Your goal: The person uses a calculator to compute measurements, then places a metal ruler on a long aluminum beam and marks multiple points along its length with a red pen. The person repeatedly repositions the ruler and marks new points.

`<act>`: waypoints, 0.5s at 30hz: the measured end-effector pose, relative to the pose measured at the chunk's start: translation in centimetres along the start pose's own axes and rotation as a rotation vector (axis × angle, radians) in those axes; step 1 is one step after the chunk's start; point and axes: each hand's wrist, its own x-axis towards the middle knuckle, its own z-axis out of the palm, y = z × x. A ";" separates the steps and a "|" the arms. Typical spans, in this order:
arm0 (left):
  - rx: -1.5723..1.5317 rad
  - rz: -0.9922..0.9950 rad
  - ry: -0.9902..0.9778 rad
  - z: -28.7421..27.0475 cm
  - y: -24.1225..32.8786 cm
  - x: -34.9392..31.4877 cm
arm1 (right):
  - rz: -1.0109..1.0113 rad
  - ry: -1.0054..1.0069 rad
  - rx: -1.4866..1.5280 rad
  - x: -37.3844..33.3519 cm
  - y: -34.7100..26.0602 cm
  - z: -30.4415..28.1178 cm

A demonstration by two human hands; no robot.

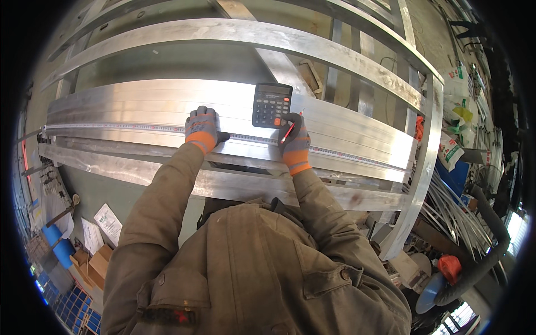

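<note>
Several long aluminium bars [123,103] lie side by side across a metal frame. A measuring tape [111,128] is stretched along them from left to right. My left hand [202,128], in a grey and orange glove, presses flat on the bars and the tape. My right hand [294,139], gloved the same way, holds a red pen [288,132] with its tip at the tape. A black calculator [271,104] rests on the bars between my hands, just above my right hand.
The bars rest on a large welded metal frame [430,139]. Cardboard boxes [92,262], papers and blue crates lie on the floor at lower left. Sacks, a black hose [491,223], metal rods and an orange object crowd the right side.
</note>
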 end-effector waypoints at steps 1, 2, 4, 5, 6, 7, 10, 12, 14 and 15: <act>0.003 0.003 -0.006 0.0 0.0 0.0 | -0.005 0.015 0.008 0.1 0.2 0.0; 0.001 0.002 -0.011 0.0 0.0 0.0 | -0.001 0.021 -0.010 0.2 0.3 -0.1; 0.001 0.001 -0.010 -0.1 0.0 0.1 | -0.003 0.032 -0.037 0.5 0.6 -0.3; 0.003 0.000 -0.005 0.0 0.1 0.2 | -0.013 0.026 -0.036 0.6 0.7 -0.3; -0.005 -0.005 -0.004 0.0 0.1 0.1 | -0.026 0.024 -0.038 0.7 0.8 -0.3; 0.000 -0.002 -0.004 0.0 0.0 0.1 | -0.045 0.027 -0.040 0.7 0.7 -0.4; -0.011 0.001 -0.005 0.0 0.0 0.0 | -0.013 -0.054 -0.026 0.2 0.2 -0.4; -0.011 0.002 0.007 0.0 0.0 0.0 | -0.045 -0.100 0.004 -0.2 -0.4 -0.1; -0.006 0.000 0.007 0.0 0.0 0.0 | -0.069 -0.153 0.013 -0.7 -1.2 0.4; -0.009 -0.002 0.009 0.0 0.0 0.0 | -0.078 -0.184 0.007 -0.9 -1.6 0.8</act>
